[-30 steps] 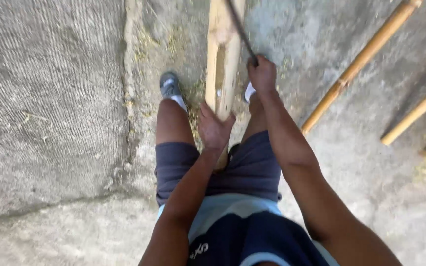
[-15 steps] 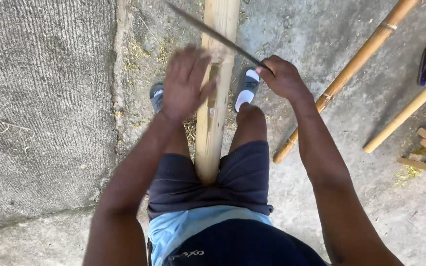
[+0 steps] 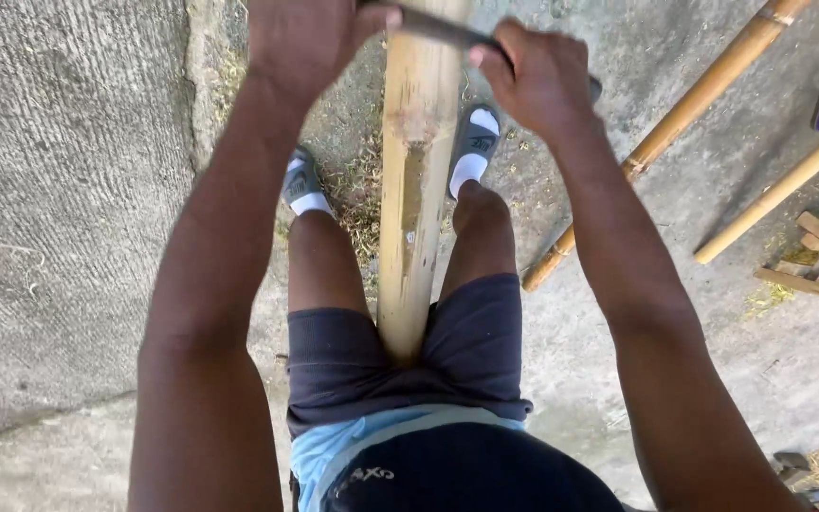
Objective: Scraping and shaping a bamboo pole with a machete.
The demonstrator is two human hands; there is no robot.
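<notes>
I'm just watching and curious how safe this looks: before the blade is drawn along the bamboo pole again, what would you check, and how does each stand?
1. Right hand wrapped on the blade: ok, closed round it.
2. Left hand on the blade's other end: cannot tell, the grip is cut off at the frame's top.
3. Bamboo pole braced between the thighs: ok.
4. Knees and feet beside the pole, not on it: ok, though close.
5. Loose poles lie apart on the right: ok.

You wear dark navy shorts point(image 3: 409, 356), a navy top with a light blue hem point(image 3: 400, 441), white socks point(image 3: 471, 171) and grey slide sandals point(image 3: 474, 133); your arms are bare.
</notes>
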